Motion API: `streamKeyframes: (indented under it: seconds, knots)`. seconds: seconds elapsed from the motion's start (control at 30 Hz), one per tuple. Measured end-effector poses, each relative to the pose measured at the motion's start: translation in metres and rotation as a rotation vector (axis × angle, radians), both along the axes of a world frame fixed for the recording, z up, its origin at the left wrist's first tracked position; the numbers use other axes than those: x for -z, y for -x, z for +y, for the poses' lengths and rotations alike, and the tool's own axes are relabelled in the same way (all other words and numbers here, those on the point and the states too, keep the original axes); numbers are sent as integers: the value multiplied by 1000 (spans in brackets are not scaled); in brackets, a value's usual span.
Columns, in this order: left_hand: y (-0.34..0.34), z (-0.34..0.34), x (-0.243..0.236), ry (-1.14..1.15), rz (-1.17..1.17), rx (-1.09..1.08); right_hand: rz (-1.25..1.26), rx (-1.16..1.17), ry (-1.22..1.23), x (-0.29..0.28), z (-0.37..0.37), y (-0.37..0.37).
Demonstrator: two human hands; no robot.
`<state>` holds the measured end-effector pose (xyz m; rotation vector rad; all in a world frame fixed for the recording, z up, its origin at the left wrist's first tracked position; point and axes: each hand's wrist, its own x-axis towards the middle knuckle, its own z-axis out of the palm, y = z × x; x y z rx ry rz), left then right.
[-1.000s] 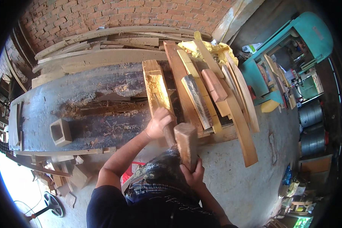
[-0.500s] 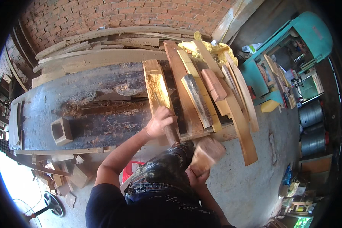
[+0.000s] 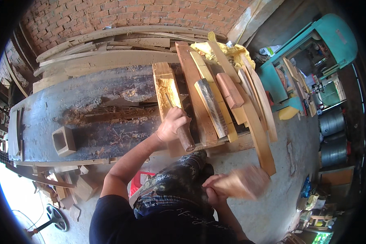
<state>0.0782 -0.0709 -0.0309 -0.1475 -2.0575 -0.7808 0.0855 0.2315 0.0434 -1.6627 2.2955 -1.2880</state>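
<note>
My left hand (image 3: 173,123) is wrapped round the wooden handle (image 3: 186,139) of a chisel. Its thin blade (image 3: 168,99) reaches into the rough hollow of a light wooden block (image 3: 162,70), which lies across the dark slab. My right hand (image 3: 215,188) grips a wooden mallet (image 3: 246,182) by its handle. The mallet's head is smeared by motion, to the right of my legs and apart from the chisel. A reddish-brown board (image 3: 193,89) lies just right of the hollowed block.
A big dark slab (image 3: 44,110) with a ragged split serves as the bench, bearing a hollow square block (image 3: 64,141). Loose boards and a reddish block (image 3: 229,90) lie at right. Offcuts (image 3: 85,186) and a red stool (image 3: 139,181) are below. A teal machine (image 3: 340,38) stands far right.
My right hand has swung the mallet rightward, away from the chisel's handle. The chisel has shifted a little in my left hand, and its blade now shows in the hollow.
</note>
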Motion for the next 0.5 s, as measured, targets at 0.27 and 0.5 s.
streamKeyframes:
  seconds: [0.27, 0.5]
  knots:
    - [3, 2, 2, -101, -127, -88, -441, 341, -56, 44, -16, 6]
    - [-4, 1, 7, 40, 1, -1, -584, 333, 180, 51, 15, -1]
